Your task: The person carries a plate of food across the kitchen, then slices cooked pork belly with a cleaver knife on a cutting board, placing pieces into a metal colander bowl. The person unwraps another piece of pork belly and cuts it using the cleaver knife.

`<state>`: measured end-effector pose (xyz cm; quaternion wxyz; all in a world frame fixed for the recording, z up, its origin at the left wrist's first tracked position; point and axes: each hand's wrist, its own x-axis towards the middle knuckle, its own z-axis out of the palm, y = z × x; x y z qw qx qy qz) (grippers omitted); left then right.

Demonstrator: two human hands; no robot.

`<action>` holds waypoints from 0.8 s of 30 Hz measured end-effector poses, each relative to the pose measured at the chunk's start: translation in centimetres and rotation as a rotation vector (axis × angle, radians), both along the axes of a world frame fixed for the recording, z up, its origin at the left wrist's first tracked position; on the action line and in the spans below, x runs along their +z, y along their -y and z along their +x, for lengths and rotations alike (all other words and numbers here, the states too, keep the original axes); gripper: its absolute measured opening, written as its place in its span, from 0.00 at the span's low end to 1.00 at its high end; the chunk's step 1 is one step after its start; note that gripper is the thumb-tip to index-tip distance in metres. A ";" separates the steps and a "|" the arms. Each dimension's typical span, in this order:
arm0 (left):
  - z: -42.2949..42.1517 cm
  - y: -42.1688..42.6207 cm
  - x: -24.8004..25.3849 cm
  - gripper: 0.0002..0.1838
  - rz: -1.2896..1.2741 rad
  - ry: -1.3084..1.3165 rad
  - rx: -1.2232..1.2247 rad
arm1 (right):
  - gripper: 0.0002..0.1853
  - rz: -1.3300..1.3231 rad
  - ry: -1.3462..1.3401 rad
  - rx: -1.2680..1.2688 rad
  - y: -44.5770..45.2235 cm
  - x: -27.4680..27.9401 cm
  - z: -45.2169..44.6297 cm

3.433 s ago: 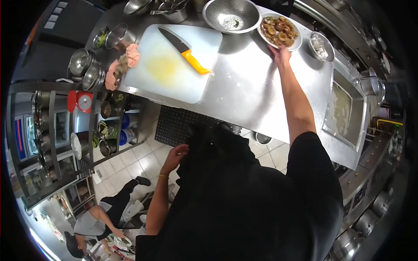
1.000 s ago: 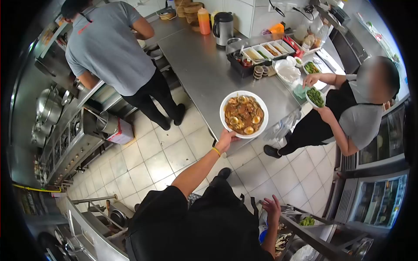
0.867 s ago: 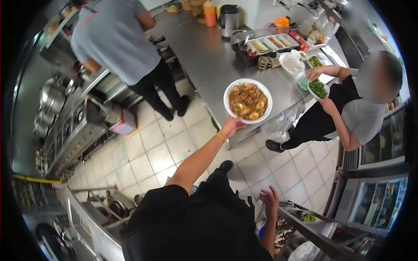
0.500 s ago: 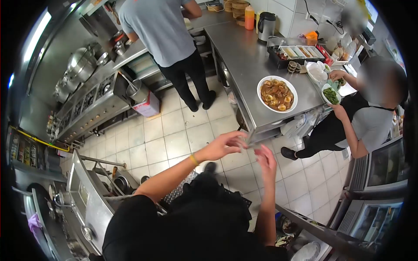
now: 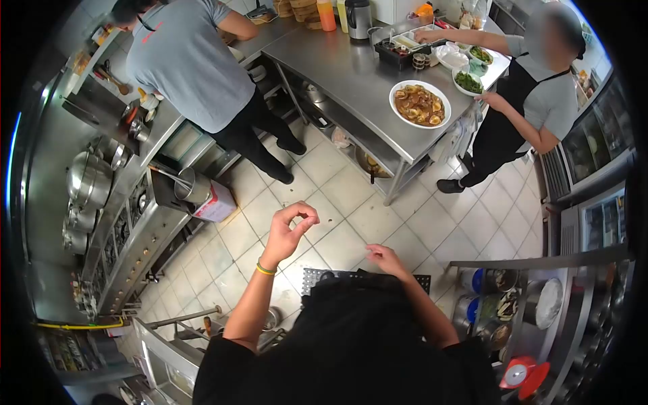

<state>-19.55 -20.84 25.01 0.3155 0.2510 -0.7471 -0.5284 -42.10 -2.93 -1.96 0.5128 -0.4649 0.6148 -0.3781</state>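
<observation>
My left hand (image 5: 291,231), with a yellow-green band at the wrist, is raised above the tiled floor. Its fingers curl round toward the thumb, with nothing visible in them. Lower and to the right, my right hand (image 5: 386,259) hangs near my body, fingers loosely bent and apart, holding nothing that I can see. A white bowl (image 5: 398,115) with brown sauce and egg halves (image 5: 422,106) rests on the steel table (image 5: 341,74), beyond both hands and touching neither.
A co-worker (image 5: 547,101) at the table's right holds a bowl of greens (image 5: 468,82) and reaches to a condiment box (image 5: 398,54). Another co-worker (image 5: 202,74) stands at the far counter. Stoves (image 5: 131,236) line the left. A rack (image 5: 540,260) stands at lower right.
My left hand has let go of the bowl, which now rests on the table, and has drawn back. My right hand has lowered. The co-worker's free hand has moved to the condiment box.
</observation>
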 end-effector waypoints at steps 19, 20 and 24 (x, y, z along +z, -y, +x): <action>0.3 2.2 -3.6 0.05 0.213 -0.198 0.082 | 0.18 0.056 -0.330 0.129 -10.0 -12.7 -10.5; -0.9 2.4 -3.6 0.05 0.222 -0.213 0.046 | 0.17 0.215 -0.047 -0.102 -9.9 -10.1 -9.6; -8.3 1.1 -1.7 0.04 0.209 -0.165 -0.038 | 0.19 0.288 -0.015 -0.233 -11.9 -8.4 -9.6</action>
